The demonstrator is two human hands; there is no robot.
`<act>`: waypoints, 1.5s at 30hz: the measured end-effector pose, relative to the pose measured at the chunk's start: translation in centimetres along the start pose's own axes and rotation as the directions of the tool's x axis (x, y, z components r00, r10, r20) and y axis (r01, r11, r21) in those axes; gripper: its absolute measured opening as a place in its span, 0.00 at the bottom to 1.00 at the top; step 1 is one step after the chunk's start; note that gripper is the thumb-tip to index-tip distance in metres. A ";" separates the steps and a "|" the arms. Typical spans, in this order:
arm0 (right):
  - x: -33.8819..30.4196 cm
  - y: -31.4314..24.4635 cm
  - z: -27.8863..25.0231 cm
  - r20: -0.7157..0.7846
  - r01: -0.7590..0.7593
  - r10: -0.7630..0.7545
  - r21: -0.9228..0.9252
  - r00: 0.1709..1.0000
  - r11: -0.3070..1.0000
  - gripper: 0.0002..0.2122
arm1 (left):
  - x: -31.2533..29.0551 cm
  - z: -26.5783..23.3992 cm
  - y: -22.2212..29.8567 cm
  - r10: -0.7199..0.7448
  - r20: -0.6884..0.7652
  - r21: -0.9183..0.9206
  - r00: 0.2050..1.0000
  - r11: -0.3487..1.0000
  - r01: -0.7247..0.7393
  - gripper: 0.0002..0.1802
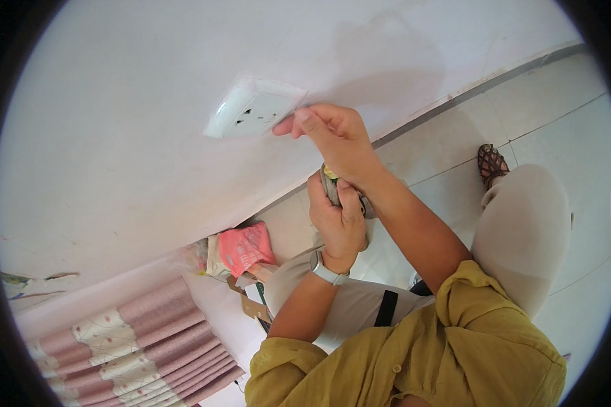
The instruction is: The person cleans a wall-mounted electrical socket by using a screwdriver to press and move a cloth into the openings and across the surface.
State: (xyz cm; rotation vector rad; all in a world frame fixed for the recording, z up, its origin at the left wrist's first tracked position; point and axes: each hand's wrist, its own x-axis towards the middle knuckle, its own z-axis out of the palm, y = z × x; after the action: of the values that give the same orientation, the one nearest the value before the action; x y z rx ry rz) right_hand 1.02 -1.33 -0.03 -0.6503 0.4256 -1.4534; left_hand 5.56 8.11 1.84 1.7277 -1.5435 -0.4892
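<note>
A white wall socket [254, 110] with dark slots is set in the pale wall. My right hand [342, 139] reaches to its right end, the fingers curled and the thumb close to the index finger. The fingertips meet the plate's edge; whatever they may pinch is hidden. Below it, my left hand [336, 220], with a watch [328, 270] on the wrist, is closed round a greyish object [330, 188] with a yellow-green part. The hand and the right forearm cover much of that object, so its kind cannot be made out.
A dark skirting strip [482, 88] runs between the wall and the tiled floor [556, 129]. A pink bag [247, 247] and a cardboard box [254, 306] stand at the lower left, near a pink patterned curtain [136, 346]. My bent knee [522, 230] is at the right, above a brown sandal [492, 163].
</note>
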 end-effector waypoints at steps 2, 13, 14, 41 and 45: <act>0.0 -0.3 -0.3 -0.007 0.070 -0.070 0.126 0.998 0.990 0.15 | 0.2 0.1 0.1 0.016 -0.002 0.011 1.000 1.000 -0.016 0.13; 0.2 -0.4 -0.5 0.024 0.041 -0.044 0.123 0.999 0.992 0.14 | 0.1 0.5 0.3 0.026 0.006 0.003 1.000 1.000 -0.026 0.11; 0.2 -0.6 -0.4 0.001 0.061 -0.062 0.178 0.998 0.982 0.14 | 0.2 0.5 0.5 0.027 0.009 0.002 1.000 1.000 -0.027 0.11; 0.6 -0.9 -1.3 0.041 0.074 -0.079 0.105 0.996 0.992 0.15 | 0.5 0.9 0.8 0.066 0.014 0.013 0.998 0.998 -0.066 0.11; 0.7 -0.8 -1.3 0.055 0.043 -0.050 0.114 0.997 0.993 0.14 | 0.5 1.2 0.8 0.083 0.006 0.025 0.997 0.996 -0.083 0.12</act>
State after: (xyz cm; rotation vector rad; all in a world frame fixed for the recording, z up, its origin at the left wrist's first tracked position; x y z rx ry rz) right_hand -0.36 -2.23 -0.48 -0.6133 0.2824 -1.4879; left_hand 4.26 7.30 1.82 1.6749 -1.6240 -0.4336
